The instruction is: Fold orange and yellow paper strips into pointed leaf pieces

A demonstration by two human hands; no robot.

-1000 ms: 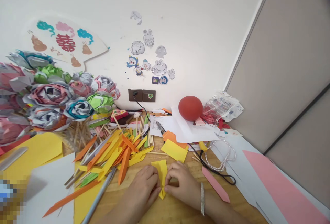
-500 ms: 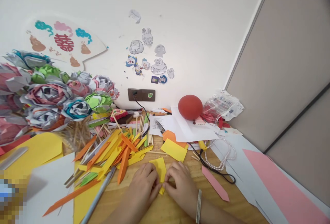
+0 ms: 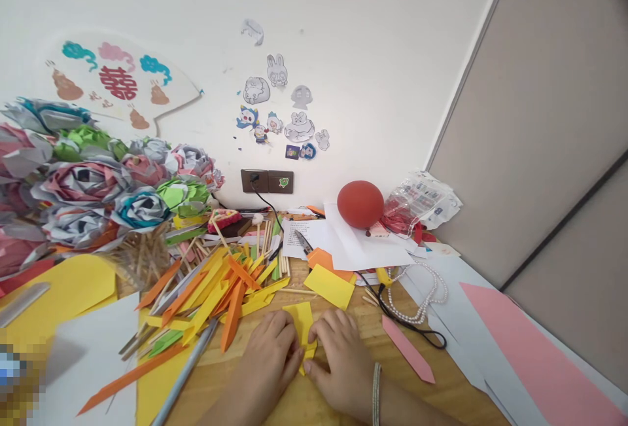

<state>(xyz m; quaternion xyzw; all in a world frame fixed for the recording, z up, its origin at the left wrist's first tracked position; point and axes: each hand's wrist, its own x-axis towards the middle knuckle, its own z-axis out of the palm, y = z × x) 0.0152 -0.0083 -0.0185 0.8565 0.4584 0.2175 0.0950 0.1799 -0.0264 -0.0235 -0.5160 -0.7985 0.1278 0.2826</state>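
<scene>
A small piece of yellow paper (image 3: 303, 318), folded at its near end, lies on the wooden table between my hands. My left hand (image 3: 275, 346) is closed on its left edge, the fingers curled and partly hidden. On the other side, my right hand (image 3: 339, 347) pinches the folded near end, with the thumb low and the fingertips bent over the right edge. A beaded bracelet circles my right wrist. Just beyond lies a flat yellow paper rectangle (image 3: 330, 286).
Folded orange and yellow paper strips (image 3: 216, 295) and wooden sticks are heaped at left, below paper flowers (image 3: 93, 184). A red balloon (image 3: 360, 205) stands at the back. A pink strip (image 3: 408, 350), a pearl string (image 3: 417, 311) and a black cord lie at right.
My right fingers and thumb have spread slightly apart, showing more of the folded near end of the yellow paper. The whole view has shifted a little.
</scene>
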